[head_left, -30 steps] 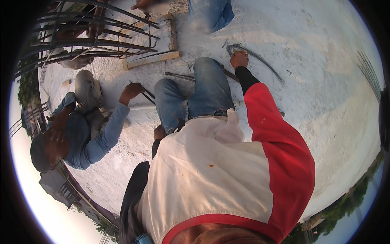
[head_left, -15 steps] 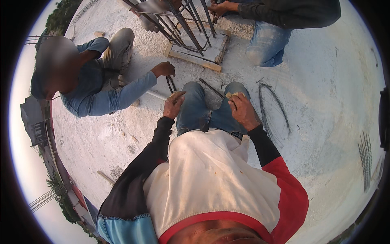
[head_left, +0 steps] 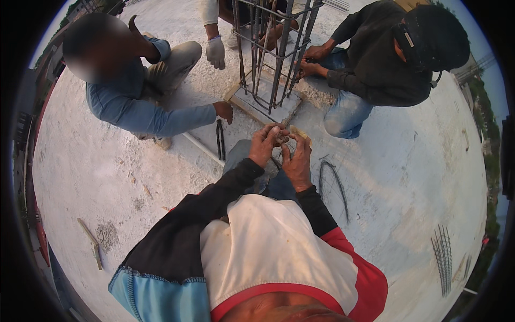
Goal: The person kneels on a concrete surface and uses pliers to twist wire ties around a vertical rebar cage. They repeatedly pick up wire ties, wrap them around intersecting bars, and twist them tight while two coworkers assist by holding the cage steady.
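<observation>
White concrete, rough and dusty, is the roof slab that spreads under all of us, and I crouch on it with my knees drawn up. Ahead of me stands the rebar cage, upright on a small concrete pad. One person in a blue shirt sits on my left with a hand down by the pad; another in a dark hooded top crouches on my right with both hands at the bars; a gloved hand hangs behind the cage.

Beside my right knee lies a dark loop of tie wire, well apart from the cage. A dark tool, pliers I think, lies on the slab just left of my knee.

My left hand and right hand are brought together over my knees, fingertips touching. Both are curled narrow, pinching a short piece of wire between them; it is too thin to see clearly.

I judge that I am bending or straightening this piece before it goes to the cage. The next move calls for a firm grip at both ends, and then a reach forward to a bar crossing.
</observation>
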{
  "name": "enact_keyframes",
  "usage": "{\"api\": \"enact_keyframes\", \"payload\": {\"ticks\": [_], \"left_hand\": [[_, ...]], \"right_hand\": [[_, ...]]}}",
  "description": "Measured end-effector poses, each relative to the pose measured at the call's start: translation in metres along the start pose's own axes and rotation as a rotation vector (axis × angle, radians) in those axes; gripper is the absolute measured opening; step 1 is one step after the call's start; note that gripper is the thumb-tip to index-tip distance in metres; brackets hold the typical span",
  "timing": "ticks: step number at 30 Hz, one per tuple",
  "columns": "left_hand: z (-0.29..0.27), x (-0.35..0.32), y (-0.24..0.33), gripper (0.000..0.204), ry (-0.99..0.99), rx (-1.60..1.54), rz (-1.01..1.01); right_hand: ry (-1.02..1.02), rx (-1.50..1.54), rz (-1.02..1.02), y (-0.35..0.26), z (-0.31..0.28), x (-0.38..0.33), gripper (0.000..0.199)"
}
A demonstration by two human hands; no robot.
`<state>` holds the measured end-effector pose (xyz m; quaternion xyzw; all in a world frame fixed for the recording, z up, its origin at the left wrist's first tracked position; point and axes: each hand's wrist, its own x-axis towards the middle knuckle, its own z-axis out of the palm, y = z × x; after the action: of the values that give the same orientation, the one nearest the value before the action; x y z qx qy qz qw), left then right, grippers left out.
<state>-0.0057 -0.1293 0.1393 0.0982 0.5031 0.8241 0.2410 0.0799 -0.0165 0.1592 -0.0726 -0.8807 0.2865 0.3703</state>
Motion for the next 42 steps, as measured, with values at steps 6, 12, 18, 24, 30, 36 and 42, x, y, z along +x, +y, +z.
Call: {"api": "enact_keyframes", "payload": {"ticks": [6, 12, 18, 24, 30, 36, 42], "left_hand": [[-0.064, 0.000, 0.020, 0.034, 0.230, -0.032, -0.017], [-0.117, -0.024, 0.010, 0.036, 0.399, 0.105, -0.218], [-0.088, -0.028, 0.019, 0.050, -0.049, 1.183, 0.528], [-0.050, -0.027, 0.028, 0.031, -0.408, 1.061, 0.281], [-0.052, -0.020, 0.040, 0.043, -0.215, 0.326, -0.175], [-0.044, -0.002, 0.058, 0.056, -0.212, 0.015, -0.366], [-0.041, 0.008, 0.061, 0.041, -0.245, 0.009, -0.427]], "right_hand": [[-0.438, 0.364, 0.379, 0.015, -0.020, -0.035, 0.013], [-0.535, 0.032, 0.140, 0.038, -0.063, -0.029, 0.011], [-0.639, -0.210, -0.142, 0.030, -0.045, -0.010, 0.012], [-0.581, 0.008, -0.132, -0.005, -0.030, 0.013, 0.011], [-0.451, 0.258, -0.002, 0.010, -0.038, 0.025, 0.015], [-0.410, 0.354, 0.396, 0.020, -0.034, 0.019, 0.017], [-0.472, 0.504, 0.656, 0.014, -0.043, 0.018, 0.017]]}}
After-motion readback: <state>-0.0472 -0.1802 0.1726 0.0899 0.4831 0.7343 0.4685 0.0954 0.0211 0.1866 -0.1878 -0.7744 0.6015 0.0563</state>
